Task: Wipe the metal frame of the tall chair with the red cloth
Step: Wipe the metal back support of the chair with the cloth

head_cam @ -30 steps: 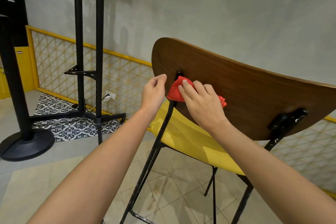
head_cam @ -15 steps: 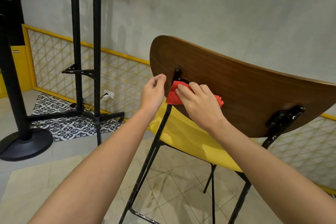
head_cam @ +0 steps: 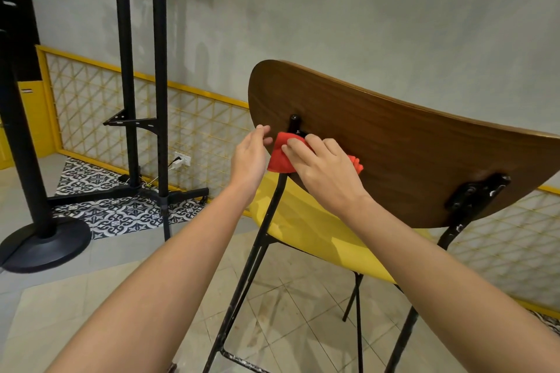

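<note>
Wiping: right hand (head_cam: 321,172) grips cloth (head_cam: 280,157) against post (head_cam: 266,221) just below backrest (head_cam: 394,136) mount. Post's long axis runs down-left from the fingers; next stroke likely follows it. Idle left hand (head_cam: 250,157) just beside cloth, fingers loose, holding nothing.

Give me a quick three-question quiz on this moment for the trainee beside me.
1. True or false: the cloth lies on the yellow seat.
2. Where is the cloth? A: on the footrest bar. B: on the left post, where it meets the backrest. C: on the right bracket.
3. Fill in: the ___ hand has its fingers laid over the cloth.

Key: 1 false, it is up against the post, above the seat. 2 B. 3 the right hand; the left hand is just beside the cloth.
</note>
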The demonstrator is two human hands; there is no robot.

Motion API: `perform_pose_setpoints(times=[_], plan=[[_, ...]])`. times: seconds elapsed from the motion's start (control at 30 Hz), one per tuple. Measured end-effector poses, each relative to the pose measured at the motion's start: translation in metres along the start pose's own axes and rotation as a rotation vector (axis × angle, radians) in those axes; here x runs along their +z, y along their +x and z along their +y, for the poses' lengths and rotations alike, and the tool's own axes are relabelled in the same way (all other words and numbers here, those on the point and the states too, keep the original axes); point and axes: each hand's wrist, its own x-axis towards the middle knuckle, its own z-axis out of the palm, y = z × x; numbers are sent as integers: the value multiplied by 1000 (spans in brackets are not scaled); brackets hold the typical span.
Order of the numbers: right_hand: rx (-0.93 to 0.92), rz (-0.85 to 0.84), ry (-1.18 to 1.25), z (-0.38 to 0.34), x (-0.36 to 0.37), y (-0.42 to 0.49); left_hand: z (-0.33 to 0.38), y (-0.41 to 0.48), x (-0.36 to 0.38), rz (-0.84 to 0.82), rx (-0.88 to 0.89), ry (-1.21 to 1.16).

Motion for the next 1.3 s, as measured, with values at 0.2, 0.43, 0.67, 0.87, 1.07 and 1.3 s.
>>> perform_pose_setpoints(times=[0.2, 0.43, 0.67, 0.87, 1.07, 1.3], plan=[[103, 50, 10, 3, 0, 16, 1, 0, 4, 3, 1, 45], [10, -12, -27, -15, 6, 12, 1, -1, 0, 34, 18, 48], [36, -29, -43, -10, 3, 15, 7, -2, -1, 28, 41, 57], [-5, -81, -9, -18, 0, 21, 9, -8, 0, 16, 34, 92], [45, -2, 0, -10, 3, 16, 9, -9, 0, -3, 50, 121], [-36, -64, 106, -12, 10, -13, 6, -18, 6, -42, 70, 209]])
